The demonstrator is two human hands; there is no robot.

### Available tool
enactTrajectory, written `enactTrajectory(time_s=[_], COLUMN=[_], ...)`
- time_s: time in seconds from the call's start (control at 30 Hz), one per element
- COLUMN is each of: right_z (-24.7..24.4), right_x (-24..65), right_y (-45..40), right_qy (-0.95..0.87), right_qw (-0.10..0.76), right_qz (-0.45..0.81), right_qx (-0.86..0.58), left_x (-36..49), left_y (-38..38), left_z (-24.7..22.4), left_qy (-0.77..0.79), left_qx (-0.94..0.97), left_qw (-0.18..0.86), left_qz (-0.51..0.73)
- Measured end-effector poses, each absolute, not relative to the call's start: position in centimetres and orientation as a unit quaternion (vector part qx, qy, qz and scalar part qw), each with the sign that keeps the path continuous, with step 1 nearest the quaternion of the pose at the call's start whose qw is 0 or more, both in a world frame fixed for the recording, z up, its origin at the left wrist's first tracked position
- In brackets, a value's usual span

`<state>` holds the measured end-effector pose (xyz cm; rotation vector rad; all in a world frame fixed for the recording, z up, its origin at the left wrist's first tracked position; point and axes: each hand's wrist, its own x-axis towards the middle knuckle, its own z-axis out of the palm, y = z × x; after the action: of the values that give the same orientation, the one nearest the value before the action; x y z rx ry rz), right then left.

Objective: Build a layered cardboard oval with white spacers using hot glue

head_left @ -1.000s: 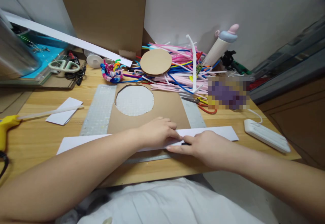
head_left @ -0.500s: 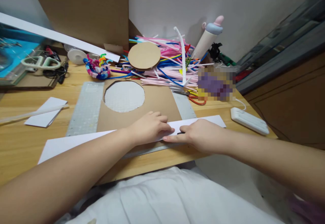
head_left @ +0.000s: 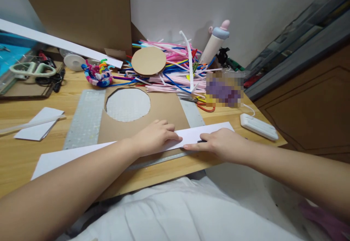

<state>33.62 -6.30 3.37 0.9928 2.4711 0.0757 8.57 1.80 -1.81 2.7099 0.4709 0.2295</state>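
A long white paper strip (head_left: pixel 191 136) lies slantwise across a brown cardboard sheet (head_left: pixel 168 109) with a large round hole, on a grey cutting mat (head_left: pixel 86 115). My left hand (head_left: pixel 155 136) rests on the strip, palm down, fingers extended and pressing it. To its right, my right hand (head_left: pixel 225 144) is closed round a thin dark tool (head_left: pixel 202 141), mostly hidden in the fingers, so its kind is unclear. That hand's index finger points left along the strip's near edge, its tip a short way right of the left fingertips.
Behind lie a cardboard disc (head_left: pixel 149 61), a heap of coloured pipe cleaners (head_left: pixel 175 82) and orange-handled scissors (head_left: pixel 205 106). Pale green scissors (head_left: pixel 32 69) and folded white paper (head_left: pixel 39 124) are at left. A white power strip (head_left: pixel 258 126) sits by the right table edge.
My right hand has slid right along the strip's near edge, away from the left fingertips. My left hand keeps its place on the paper. The whole view has shifted slightly.
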Motion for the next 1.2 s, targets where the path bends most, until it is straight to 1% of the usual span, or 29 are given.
enactTrajectory(time_s=[0.33,0.57,0.8,1.2], right_z=[3.3,3.2,3.2,4.3], right_x=[35.6,37.1,38.0,38.5], right_y=[-6.7,-6.9,-6.9,-6.9], right_qy=[0.889,0.888,0.895,0.887], right_qw=[0.255,0.242,0.199,0.208], right_qz=[0.027,0.005,-0.006,-0.025], right_qx=[0.38,0.39,0.399,0.411], left_x=[8.5,8.5,8.5,8.5], left_y=[1.8,1.8,1.8,1.9], left_z=[-2.0,-2.0,-1.9,-2.1], left_qy=[0.161,0.16,0.161,0.16], left_qx=[0.967,0.967,0.965,0.964], left_qw=[0.177,0.178,0.186,0.189], left_qz=[0.086,0.089,0.088,0.1])
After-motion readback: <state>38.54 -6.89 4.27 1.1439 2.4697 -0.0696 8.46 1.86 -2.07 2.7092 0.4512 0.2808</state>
